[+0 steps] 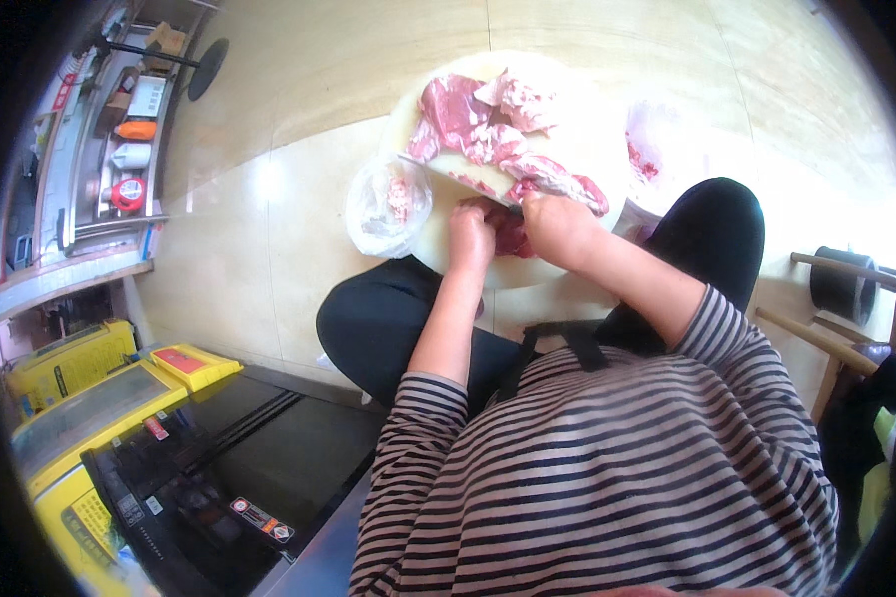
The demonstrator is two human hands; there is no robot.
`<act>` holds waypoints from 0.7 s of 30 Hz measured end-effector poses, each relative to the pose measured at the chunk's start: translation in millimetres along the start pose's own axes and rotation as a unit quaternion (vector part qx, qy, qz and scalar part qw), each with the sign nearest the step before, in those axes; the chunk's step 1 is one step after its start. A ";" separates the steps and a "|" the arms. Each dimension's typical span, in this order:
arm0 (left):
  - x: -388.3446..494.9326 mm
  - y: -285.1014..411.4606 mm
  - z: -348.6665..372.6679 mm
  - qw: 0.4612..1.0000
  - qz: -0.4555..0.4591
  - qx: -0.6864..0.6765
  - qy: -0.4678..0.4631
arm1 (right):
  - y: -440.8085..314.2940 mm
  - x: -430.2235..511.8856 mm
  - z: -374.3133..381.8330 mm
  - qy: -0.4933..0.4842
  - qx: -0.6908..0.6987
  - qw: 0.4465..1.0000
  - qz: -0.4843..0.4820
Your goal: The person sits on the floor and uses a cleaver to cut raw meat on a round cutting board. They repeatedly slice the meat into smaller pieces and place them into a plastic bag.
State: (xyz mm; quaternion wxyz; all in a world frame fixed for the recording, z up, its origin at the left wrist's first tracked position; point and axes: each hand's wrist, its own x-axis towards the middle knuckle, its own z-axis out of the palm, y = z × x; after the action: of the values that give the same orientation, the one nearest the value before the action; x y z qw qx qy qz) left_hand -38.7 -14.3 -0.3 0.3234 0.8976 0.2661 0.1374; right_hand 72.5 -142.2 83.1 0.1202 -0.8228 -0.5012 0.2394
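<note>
My right hand (pixel 560 227) grips a knife (pixel 455 177), its handle covered by my fingers. The blade points up and left across a round white cutting board (pixel 405 123). Close beside it, my left hand (pixel 472 231) presses on a dark red piece of raw meat (pixel 512 236), its curled fingers next to the blade. Large pink cuts of raw meat (pixel 455 108) with pale fat lie on the far half of the board. A fatty strip of meat (pixel 545 172) rests just beyond my right hand. Small red scraps (pixel 474 181) lie along the blade.
Left of the board stands a clear plastic bag (pixel 377 224) holding pale fatty pieces. A whitish container (pixel 661 175) with red bits is at the right, near my knee. A black glossy appliance (pixel 269 448), shelves with bottles (pixel 131 155) and a wooden frame (pixel 821 343) surround the tiled floor.
</note>
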 end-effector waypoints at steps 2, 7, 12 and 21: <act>-0.7 -7.4 2.5 0.998 0.028 0.033 0.036 | 4.8 -15.9 -4.1 -0.010 -0.017 1.000 0.009; -8.9 -9.8 -0.5 0.997 -0.003 0.075 0.023 | 28.5 -57.2 -13.3 -0.042 -0.013 0.998 0.054; -7.6 4.0 -12.8 0.988 -0.138 -0.017 -0.071 | 46.2 -55.7 -15.5 -0.001 0.044 0.997 0.066; -13.8 11.2 -40.6 0.958 -0.230 -0.110 -0.133 | 59.1 -60.5 -15.0 0.044 0.153 0.985 0.071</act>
State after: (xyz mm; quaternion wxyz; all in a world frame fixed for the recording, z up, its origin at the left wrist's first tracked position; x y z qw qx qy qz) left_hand -62.7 -8.8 36.6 0.4751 0.7814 0.4034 -0.0327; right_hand 102.3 -222.7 86.7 0.2490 -0.8381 -0.3931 0.2848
